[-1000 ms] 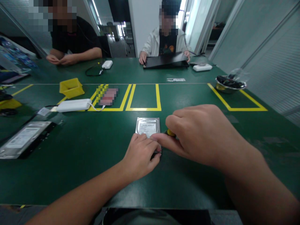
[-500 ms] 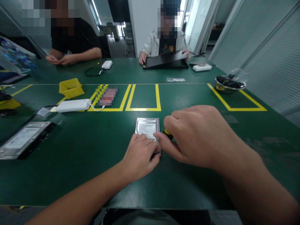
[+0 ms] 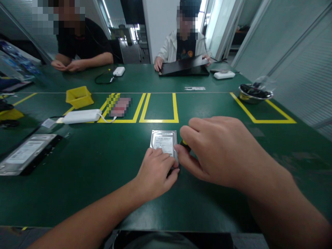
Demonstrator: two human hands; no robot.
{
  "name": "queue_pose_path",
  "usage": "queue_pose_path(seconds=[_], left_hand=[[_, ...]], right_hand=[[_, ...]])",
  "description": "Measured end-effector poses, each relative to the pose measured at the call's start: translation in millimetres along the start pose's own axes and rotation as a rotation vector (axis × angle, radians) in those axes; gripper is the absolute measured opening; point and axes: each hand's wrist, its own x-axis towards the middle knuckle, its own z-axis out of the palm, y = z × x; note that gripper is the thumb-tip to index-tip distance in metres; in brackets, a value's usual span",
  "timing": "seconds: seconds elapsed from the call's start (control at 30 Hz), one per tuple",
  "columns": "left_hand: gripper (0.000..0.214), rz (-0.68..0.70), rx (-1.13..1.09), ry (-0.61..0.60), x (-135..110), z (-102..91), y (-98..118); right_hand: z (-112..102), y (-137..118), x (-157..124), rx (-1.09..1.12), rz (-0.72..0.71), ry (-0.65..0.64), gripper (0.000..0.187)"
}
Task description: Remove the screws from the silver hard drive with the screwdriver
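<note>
A silver hard drive point(image 3: 163, 140) with a white label lies on the green table in front of me. My left hand point(image 3: 157, 171) grips its near end, fingers bent over the top and thumb at the near right corner. Close by the drive's right edge, my right hand point(image 3: 210, 148) is closed around a black-and-yellow screwdriver point(image 3: 184, 145). Only a bit of its handle shows between thumb and fingers; the shaft and tip are hidden, so I cannot tell whether it touches the drive.
Another, larger hard drive point(image 3: 31, 152) lies at the left, near a white power bank point(image 3: 82, 116) with a cable. Beyond are a yellow bin point(image 3: 79, 97) and a metal bowl point(image 3: 255, 98) of dark items. Two people sit opposite; one holds a black panel point(image 3: 183, 67).
My right hand has shifted slightly; its thumb has drawn a little to the right, away from the drive's top. The left hand keeps its place on the drive.
</note>
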Motion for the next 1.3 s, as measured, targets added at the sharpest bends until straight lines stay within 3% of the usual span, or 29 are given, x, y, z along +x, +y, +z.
queue_pose_path(seconds=[0.37,1.03,1.3], left_hand=[[0.013,-0.008,-0.017,0.006,0.5,2.3,-1.5],[0.010,0.000,-0.023,0.005,0.7,-0.1,-0.2],[0.008,-0.004,-0.024,0.010,0.7,-1.1,-0.1]], right_hand=[[-2.6,0.8,-2.3,0.211,-0.101,-0.078,0.015],[-2.7,1.5,-2.0,0.151,-0.069,-0.066,0.027],[1.4,0.6,0.8,0.166,-0.044,-0.101,0.020]])
